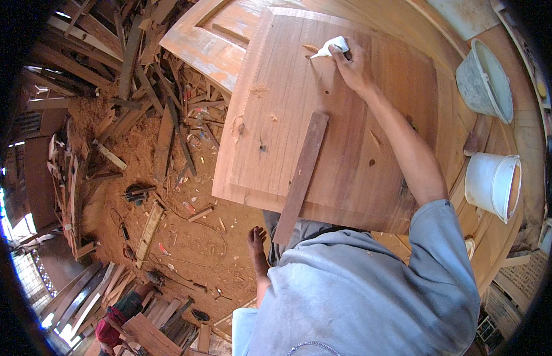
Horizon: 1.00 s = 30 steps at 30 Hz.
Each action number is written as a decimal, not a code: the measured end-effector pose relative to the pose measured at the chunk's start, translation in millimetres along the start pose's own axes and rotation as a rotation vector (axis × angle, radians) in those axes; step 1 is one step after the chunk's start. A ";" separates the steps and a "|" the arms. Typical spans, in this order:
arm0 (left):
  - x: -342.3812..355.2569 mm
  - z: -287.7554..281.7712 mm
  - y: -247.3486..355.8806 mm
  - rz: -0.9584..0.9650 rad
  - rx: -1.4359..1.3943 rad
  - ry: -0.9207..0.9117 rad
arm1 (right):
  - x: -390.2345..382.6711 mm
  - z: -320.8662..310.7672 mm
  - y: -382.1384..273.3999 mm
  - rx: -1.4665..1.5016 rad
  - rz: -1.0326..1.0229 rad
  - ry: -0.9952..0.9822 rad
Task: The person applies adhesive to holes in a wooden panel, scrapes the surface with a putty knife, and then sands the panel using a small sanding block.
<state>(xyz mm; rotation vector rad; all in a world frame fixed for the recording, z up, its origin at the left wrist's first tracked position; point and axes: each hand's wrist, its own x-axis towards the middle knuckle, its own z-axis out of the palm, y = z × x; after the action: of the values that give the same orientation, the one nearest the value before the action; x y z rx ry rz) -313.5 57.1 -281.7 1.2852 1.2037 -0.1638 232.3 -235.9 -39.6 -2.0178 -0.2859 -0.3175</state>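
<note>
My right hand (353, 64) grips a small white squeeze bottle (334, 47) with a thin nozzle. The bottle is tilted, its nozzle tip pointing down-left beside a small dark mark near the far end of a wooden panel (347, 160). Several dark knots and small holes dot the panel, along with patches of sawdust. A dark wooden strip (305, 172) lies across the panel, its near end sticking out past the edge by my body. My left hand (257, 240) hangs low beside the panel's near edge, fingers apart and holding nothing.
A grey bucket (482, 80) and a white bucket (492, 185) stand on the right. Another panel (211, 41) lies beyond mine. Wood scraps (139, 59) are heaped at far left; a power tool (136, 194) sits on the sawdust-covered floor. A person in red (111, 328) is at lower left.
</note>
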 end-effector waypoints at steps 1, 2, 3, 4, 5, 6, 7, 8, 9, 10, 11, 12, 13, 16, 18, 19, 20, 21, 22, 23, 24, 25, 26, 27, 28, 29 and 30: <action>-0.1 -1.4 -0.7 0.003 0.012 -0.002 | 0.6 0.2 4.3 -0.009 -0.001 -0.006; 0.4 -2.1 -1.4 0.008 -0.003 0.001 | 0.9 0.5 8.6 -0.019 -0.001 -0.013; 1.4 -2.3 -2.1 0.013 -0.018 0.004 | 0.4 0.6 12.9 -0.029 -0.002 -0.019; 1.2 -1.0 -1.4 0.017 -0.036 0.007 | 0.2 1.2 13.3 -0.027 -0.005 -0.013; 0.6 -0.7 -0.6 0.009 -0.027 0.012 | 0.0 1.7 13.7 -0.026 -0.008 -0.007; 0.1 -0.6 0.3 0.001 -0.019 0.016 | 0.0 2.0 14.2 -0.026 -0.011 0.000; -1.0 -0.5 2.0 -0.008 -0.010 0.022 | -0.5 2.2 10.5 -0.019 -0.010 0.001; -2.0 0.0 3.5 -0.009 -0.001 0.023 | -1.6 2.1 7.0 -0.013 -0.010 0.002; -2.9 0.6 5.1 -0.010 0.008 0.024 | -1.9 2.2 3.4 -0.006 -0.009 0.002; -3.1 0.6 5.4 -0.010 0.019 0.023 | -1.7 1.5 2.0 -0.007 -0.001 -0.010; -3.3 0.6 5.6 -0.009 0.014 0.024 | -1.4 1.0 0.5 -0.008 0.008 -0.023; -3.6 0.6 5.7 -0.008 0.010 0.025 | -1.2 0.8 -0.9 -0.009 0.016 -0.037; -3.0 0.9 6.2 -0.007 0.007 0.022 | -0.6 0.9 4.4 -0.001 0.011 -0.015; -1.1 0.9 6.0 0.012 -0.002 0.006 | 2.5 3.1 16.9 -0.018 -0.007 0.034; 0.9 -1.1 4.8 0.006 -0.010 0.008 | 2.5 4.1 18.6 -0.087 -0.019 0.047; 0.2 -0.2 6.0 0.003 -0.016 0.009 | 2.1 4.5 14.4 -0.053 -0.023 0.044; -1.2 0.4 7.1 -0.001 -0.005 0.013 | 1.4 4.8 10.2 -0.020 -0.028 0.040; -2.9 0.6 8.2 -0.004 0.006 0.016 | 1.0 5.1 6.0 0.014 -0.031 0.037; -4.5 1.1 10.1 -0.008 0.020 0.017 | 0.8 4.3 5.2 0.018 -0.022 0.032; -6.0 1.9 12.0 -0.005 0.027 0.020 | 0.6 3.7 4.3 0.022 -0.012 0.028; -7.5 2.8 13.9 -0.002 0.035 0.023 | 0.5 3.2 3.4 0.027 -0.003 0.023; -9.6 4.2 16.5 0.001 0.042 0.026 | 0.2 2.6 5.1 0.002 -0.017 0.016; -11.8 5.7 19.1 0.000 0.056 0.026 | 0.1 1.9 6.8 -0.022 -0.032 0.009; -13.9 7.2 21.6 -0.002 0.071 0.026 | -0.1 1.4 8.4 -0.047 -0.046 0.002; -15.5 6.7 22.7 -0.003 0.086 0.030 | -0.3 2.1 7.2 -0.036 -0.043 -0.001; -14.2 4.9 19.8 -0.004 0.078 0.032 | -0.5 3.0 6.0 -0.025 -0.039 -0.003; -12.5 3.4 17.0 -0.004 0.071 0.034 | -0.7 3.8 4.7 -0.015 -0.036 -0.006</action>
<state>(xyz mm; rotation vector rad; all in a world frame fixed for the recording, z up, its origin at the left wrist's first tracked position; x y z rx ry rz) -305.3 54.3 -262.1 1.3516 1.2387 -0.1899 233.6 -234.7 -45.4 -2.0303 -0.3244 -0.3375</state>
